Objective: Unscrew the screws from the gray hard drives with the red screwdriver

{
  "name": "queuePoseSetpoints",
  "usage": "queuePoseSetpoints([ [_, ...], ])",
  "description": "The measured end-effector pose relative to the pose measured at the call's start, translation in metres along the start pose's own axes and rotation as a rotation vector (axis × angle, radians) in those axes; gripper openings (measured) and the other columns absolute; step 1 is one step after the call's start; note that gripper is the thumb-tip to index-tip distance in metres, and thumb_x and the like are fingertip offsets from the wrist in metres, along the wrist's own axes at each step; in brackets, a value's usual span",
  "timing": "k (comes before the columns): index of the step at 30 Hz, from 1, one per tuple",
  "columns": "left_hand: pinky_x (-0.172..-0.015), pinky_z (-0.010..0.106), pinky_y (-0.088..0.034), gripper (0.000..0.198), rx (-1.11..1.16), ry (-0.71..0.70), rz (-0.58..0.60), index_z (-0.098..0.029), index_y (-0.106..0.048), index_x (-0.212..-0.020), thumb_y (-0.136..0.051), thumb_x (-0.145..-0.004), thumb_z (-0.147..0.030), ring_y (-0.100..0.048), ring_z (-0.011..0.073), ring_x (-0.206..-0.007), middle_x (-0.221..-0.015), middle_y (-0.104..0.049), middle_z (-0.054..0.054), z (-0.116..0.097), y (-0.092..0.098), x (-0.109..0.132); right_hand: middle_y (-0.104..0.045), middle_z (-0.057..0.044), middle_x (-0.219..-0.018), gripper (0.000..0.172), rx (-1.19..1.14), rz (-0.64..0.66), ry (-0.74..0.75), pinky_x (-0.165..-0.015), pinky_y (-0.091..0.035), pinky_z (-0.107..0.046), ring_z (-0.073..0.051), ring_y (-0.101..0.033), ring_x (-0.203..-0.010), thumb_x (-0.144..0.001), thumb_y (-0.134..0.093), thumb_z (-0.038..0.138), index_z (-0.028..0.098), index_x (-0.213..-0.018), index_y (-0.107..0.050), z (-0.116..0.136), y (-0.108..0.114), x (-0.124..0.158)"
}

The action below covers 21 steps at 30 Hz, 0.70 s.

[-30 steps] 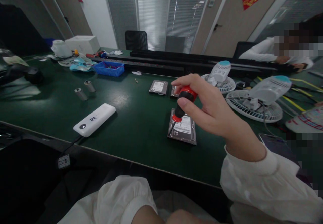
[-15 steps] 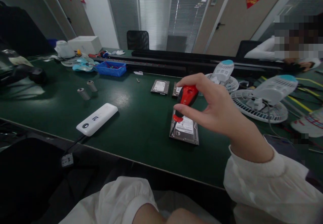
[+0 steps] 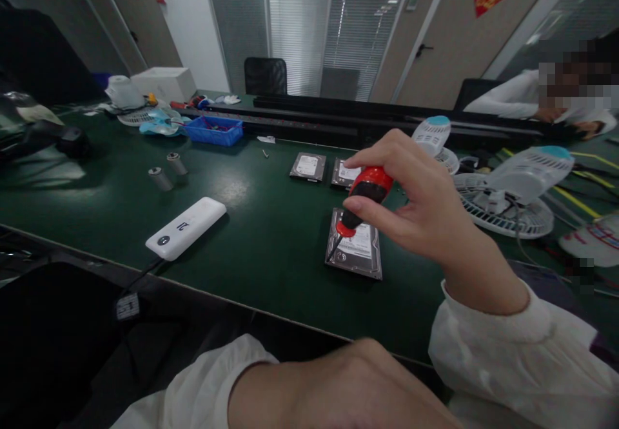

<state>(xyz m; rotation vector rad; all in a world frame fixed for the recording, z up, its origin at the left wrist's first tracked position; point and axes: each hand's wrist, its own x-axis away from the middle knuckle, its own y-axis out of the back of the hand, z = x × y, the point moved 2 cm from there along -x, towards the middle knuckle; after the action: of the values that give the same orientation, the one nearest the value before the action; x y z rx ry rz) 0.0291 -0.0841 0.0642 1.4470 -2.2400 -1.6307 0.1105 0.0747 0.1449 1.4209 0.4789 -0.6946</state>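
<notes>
My right hand (image 3: 411, 203) grips a red and black screwdriver (image 3: 370, 190) by its handle, thumb on one side and fingers on the other. The shaft slants down to the left, its tip at the left near corner of a hard drive (image 3: 360, 258) lying label up on the table. My left hand (image 3: 358, 384) is low in front of my body, below the table edge; its back and wrist show, while its fingers are hidden. Behind the screwdriver lie two more hard drives, one on the left (image 3: 308, 166) and one (image 3: 342, 174) partly covered by my right hand.
A white power bank (image 3: 186, 228) and two metal cylinders (image 3: 160, 179) stand or lie left on the green table (image 3: 271, 242). Farther back are a blue tray (image 3: 214, 132) and a small screw (image 3: 265, 153). Fan parts (image 3: 507, 203) lie right; a person (image 3: 512, 93) sits beyond.
My left hand has risen and moved right into view. The screwdriver's handle has tilted farther to the right, my right hand shifting with it, while its tip stays at the drive's corner.
</notes>
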Motion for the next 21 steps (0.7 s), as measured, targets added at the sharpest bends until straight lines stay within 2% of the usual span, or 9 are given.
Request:
queuePoseSetpoints([
  [1, -0.055, 0.029, -0.042, 0.038, -0.015, -0.065, -0.062, -0.026, -0.064, -0.071, -0.049, -0.101, -0.043, -0.057, 0.0136, -0.058, -0.061, -0.059, -0.003, 0.001, 0.003, 0.001, -0.063, -0.007, -0.108, 0.024, -0.013, 0.012, 0.000, -0.089, -0.054, -0.047, -0.025, -0.060, -0.099, -0.096, -0.054, 0.033, 0.027, -0.119, -0.057, 0.000, 0.000, 0.000],
  [2, -0.055, 0.031, -0.040, 0.039, -0.067, -0.063, -0.156, -0.024, -0.061, -0.069, -0.045, -0.102, -0.037, -0.054, 0.0136, -0.056, -0.059, -0.056, -0.002, 0.004, 0.006, 0.000, -0.062, -0.009, -0.114, 0.026, -0.036, 0.021, 0.012, -0.093, -0.053, -0.048, -0.026, -0.059, -0.104, -0.097, -0.049, 0.031, 0.026, -0.122, -0.056, 0.000, 0.000, 0.000],
  [4, -0.052, 0.034, -0.031, 0.035, -0.263, 0.008, -0.359, -0.022, -0.052, -0.062, -0.045, -0.096, -0.029, -0.046, 0.0148, -0.052, -0.055, -0.050, -0.001, 0.012, 0.007, 0.000, -0.061, -0.011, -0.123, 0.034, -0.086, 0.040, 0.025, -0.099, -0.050, -0.051, -0.027, -0.058, -0.114, -0.098, -0.042, 0.025, 0.022, -0.130, -0.052, 0.000, 0.001, 0.000],
  [6, -0.054, 0.034, -0.031, 0.031, -0.334, 0.073, -0.348, -0.022, -0.050, -0.063, -0.047, -0.093, -0.026, -0.047, 0.0143, -0.056, -0.060, -0.053, -0.001, 0.025, 0.004, 0.001, -0.063, -0.011, -0.123, 0.038, -0.097, 0.039, 0.017, -0.098, -0.051, -0.050, -0.027, -0.061, -0.112, -0.097, -0.045, 0.025, 0.020, -0.135, -0.051, 0.000, 0.003, 0.001],
  [11, -0.057, 0.031, -0.032, 0.029, -0.383, 0.343, -0.481, -0.021, -0.049, -0.067, -0.047, -0.096, -0.026, -0.047, 0.0137, -0.058, -0.061, -0.052, -0.001, 0.063, 0.003, 0.022, -0.068, -0.010, -0.117, 0.035, 0.032, 0.019, 0.003, -0.087, -0.055, -0.043, -0.024, -0.065, -0.099, -0.094, -0.060, 0.035, 0.020, -0.126, -0.057, -0.003, 0.003, 0.001],
  [14, -0.057, 0.029, -0.032, 0.030, -0.413, 0.535, -0.460, -0.020, -0.051, -0.070, -0.049, -0.098, -0.032, -0.049, 0.0130, -0.059, -0.063, -0.052, -0.002, 0.080, 0.000, 0.035, -0.067, -0.010, -0.116, 0.030, 0.028, 0.042, -0.009, -0.086, -0.053, -0.044, -0.025, -0.063, -0.101, -0.098, -0.049, 0.037, 0.019, -0.120, -0.058, -0.005, 0.001, 0.002],
  [17, -0.056, 0.026, -0.034, 0.028, -0.405, 0.721, -0.384, -0.019, -0.060, -0.087, -0.057, -0.097, -0.045, -0.055, 0.0125, -0.062, -0.074, -0.058, -0.003, 0.091, -0.005, 0.041, -0.063, -0.012, -0.122, 0.033, -0.040, 0.057, -0.024, -0.093, -0.051, -0.046, -0.026, -0.061, -0.109, -0.097, -0.042, 0.028, 0.018, -0.126, -0.053, -0.005, 0.000, 0.002],
  [19, -0.056, 0.026, -0.037, 0.035, -0.407, 0.755, -0.337, -0.019, -0.064, -0.100, -0.062, -0.093, -0.053, -0.059, 0.0129, -0.066, -0.083, -0.061, -0.002, 0.094, -0.008, 0.039, -0.063, -0.011, -0.121, 0.036, -0.074, 0.049, -0.018, -0.092, -0.052, -0.043, -0.024, -0.062, -0.107, -0.096, -0.044, 0.025, 0.018, -0.131, -0.050, -0.004, 0.001, 0.002],
  [21, -0.059, 0.026, -0.041, 0.044, -0.453, 0.737, -0.284, -0.019, -0.065, -0.112, -0.065, -0.091, -0.057, -0.063, 0.0146, -0.072, -0.091, -0.064, 0.000, 0.095, -0.011, 0.036, -0.064, -0.010, -0.120, 0.037, -0.060, 0.032, -0.031, -0.086, -0.053, -0.038, -0.020, -0.063, -0.095, -0.096, -0.050, 0.028, 0.019, -0.131, -0.050, -0.003, 0.002, 0.002],
])
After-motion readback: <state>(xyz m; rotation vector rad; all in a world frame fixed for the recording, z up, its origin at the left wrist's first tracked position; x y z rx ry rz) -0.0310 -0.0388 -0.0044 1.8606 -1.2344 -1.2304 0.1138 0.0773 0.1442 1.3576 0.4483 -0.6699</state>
